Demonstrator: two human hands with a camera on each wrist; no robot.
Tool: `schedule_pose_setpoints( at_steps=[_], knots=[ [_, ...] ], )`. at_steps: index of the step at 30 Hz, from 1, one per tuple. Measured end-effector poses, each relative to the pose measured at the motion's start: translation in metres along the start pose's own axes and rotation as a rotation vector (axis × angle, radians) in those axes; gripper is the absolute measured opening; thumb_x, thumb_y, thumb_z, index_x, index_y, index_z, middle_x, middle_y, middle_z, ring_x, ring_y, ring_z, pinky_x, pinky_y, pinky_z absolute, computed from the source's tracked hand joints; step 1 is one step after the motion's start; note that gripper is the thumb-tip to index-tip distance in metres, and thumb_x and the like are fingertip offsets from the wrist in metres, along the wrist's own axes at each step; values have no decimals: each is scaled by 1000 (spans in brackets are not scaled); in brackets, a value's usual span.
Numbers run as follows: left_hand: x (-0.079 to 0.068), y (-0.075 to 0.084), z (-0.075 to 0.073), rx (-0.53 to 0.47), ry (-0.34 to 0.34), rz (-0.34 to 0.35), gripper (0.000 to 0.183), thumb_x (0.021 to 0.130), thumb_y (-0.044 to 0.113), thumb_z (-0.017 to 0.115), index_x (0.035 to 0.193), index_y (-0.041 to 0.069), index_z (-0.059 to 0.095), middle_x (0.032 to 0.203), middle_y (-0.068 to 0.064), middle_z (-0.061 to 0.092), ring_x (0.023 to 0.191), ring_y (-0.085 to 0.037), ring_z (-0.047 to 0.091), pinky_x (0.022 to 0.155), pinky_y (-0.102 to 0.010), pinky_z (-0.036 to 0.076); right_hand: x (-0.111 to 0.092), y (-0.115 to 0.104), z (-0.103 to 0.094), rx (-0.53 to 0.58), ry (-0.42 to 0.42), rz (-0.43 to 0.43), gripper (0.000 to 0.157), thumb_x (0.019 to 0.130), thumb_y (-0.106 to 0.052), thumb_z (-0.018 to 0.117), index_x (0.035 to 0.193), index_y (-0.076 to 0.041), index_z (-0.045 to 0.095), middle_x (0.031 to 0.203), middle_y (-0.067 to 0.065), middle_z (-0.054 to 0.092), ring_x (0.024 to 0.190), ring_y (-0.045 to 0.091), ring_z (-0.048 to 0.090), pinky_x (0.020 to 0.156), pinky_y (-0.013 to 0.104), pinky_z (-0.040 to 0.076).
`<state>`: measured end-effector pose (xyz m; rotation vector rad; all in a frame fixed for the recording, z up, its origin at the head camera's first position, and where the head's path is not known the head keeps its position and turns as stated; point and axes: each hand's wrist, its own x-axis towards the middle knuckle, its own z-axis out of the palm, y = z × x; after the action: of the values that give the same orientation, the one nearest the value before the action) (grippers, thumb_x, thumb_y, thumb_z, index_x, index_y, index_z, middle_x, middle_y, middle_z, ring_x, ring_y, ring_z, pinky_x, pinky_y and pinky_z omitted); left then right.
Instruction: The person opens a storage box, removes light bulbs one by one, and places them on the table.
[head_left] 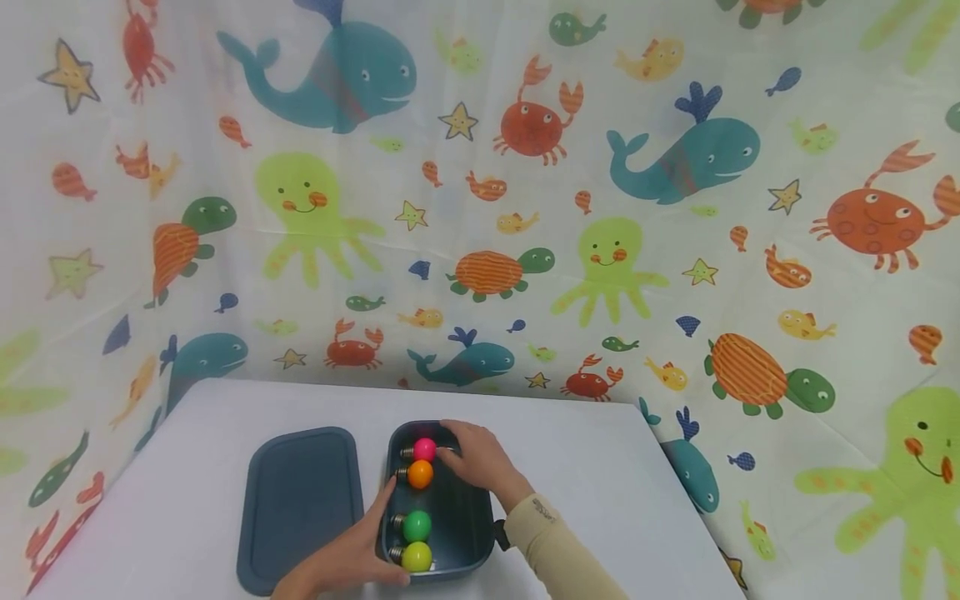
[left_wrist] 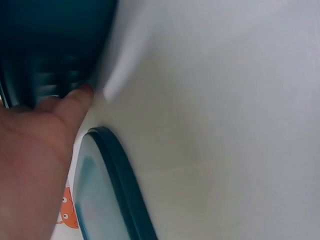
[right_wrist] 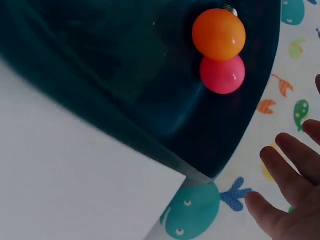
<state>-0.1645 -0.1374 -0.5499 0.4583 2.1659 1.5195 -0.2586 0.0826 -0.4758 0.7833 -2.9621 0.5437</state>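
A dark blue plastic box (head_left: 457, 533) stands on the table, with light bulbs lying along its left side. From back to front they are a pink bulb (head_left: 424, 450), an orange bulb (head_left: 420, 474), a green bulb (head_left: 417, 526) and a yellow bulb (head_left: 417, 557). My left hand (head_left: 356, 546) touches the box's left wall with thumb and fingers spread; the left wrist view shows a digit (left_wrist: 75, 102) against the box. Over the far right corner reaches my right hand (head_left: 480, 458), its thumb near the pink bulb. The right wrist view shows its fingers (right_wrist: 287, 175) extended and apart.
A matching dark blue lid (head_left: 300, 508) lies flat on the white table (head_left: 585, 475), left of the box. Behind and at the sides hangs a curtain (head_left: 480, 208) printed with sea animals. A dark strap (head_left: 501, 535) circles my right wrist.
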Motion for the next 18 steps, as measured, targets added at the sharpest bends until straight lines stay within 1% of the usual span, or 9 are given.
schedule_pose_setpoints(
  at_steps=[3, 5, 9, 12, 16, 18],
  knots=[
    [-1, -1, 0, -7, 3, -18, 125, 80, 33, 81, 154, 6, -16, 158, -32, 2, 129, -50, 32, 99, -80, 23, 3, -1, 3, 86, 12, 8, 46, 93, -29, 67, 134, -8, 58, 133, 7, 61, 121, 25, 57, 104, 43, 46],
    [-1, -2, 1, -9, 5, -30, 124, 80, 32, 81, 154, 7, -15, 158, -33, 3, 128, -51, 33, 98, -80, 23, 6, 0, 6, 136, 15, 24, 45, 92, -27, 69, 132, -7, 60, 131, 8, 62, 120, 26, 58, 103, 43, 47],
    [0, -5, 1, -12, 10, -52, 124, 80, 32, 81, 154, 8, -14, 158, -32, 4, 128, -51, 32, 98, -80, 21, 11, 3, 13, 202, 11, 62, 45, 90, -26, 71, 130, -5, 62, 129, 10, 64, 118, 28, 59, 102, 45, 48],
    [0, -5, 1, -7, 13, -65, 124, 79, 33, 81, 155, 10, -14, 158, -32, 4, 129, -51, 32, 98, -80, 22, 14, 3, 17, 245, -1, 99, 47, 89, -24, 72, 129, -2, 61, 127, 13, 64, 113, 29, 61, 99, 45, 50],
    [0, -5, 1, -20, 7, -50, 124, 80, 32, 81, 155, 10, -15, 158, -32, 5, 129, -51, 32, 98, -80, 22, 16, 3, 21, 301, -3, 158, 48, 88, -22, 73, 128, 2, 60, 124, 17, 65, 106, 31, 63, 94, 45, 53],
    [0, -6, 1, -32, 2, -39, 124, 80, 31, 81, 154, 10, -16, 157, -33, 4, 130, -52, 30, 98, -81, 21, 17, 2, 23, 325, 0, 183, 49, 87, -22, 74, 128, 3, 60, 123, 17, 64, 106, 31, 63, 93, 46, 54]
  ],
)
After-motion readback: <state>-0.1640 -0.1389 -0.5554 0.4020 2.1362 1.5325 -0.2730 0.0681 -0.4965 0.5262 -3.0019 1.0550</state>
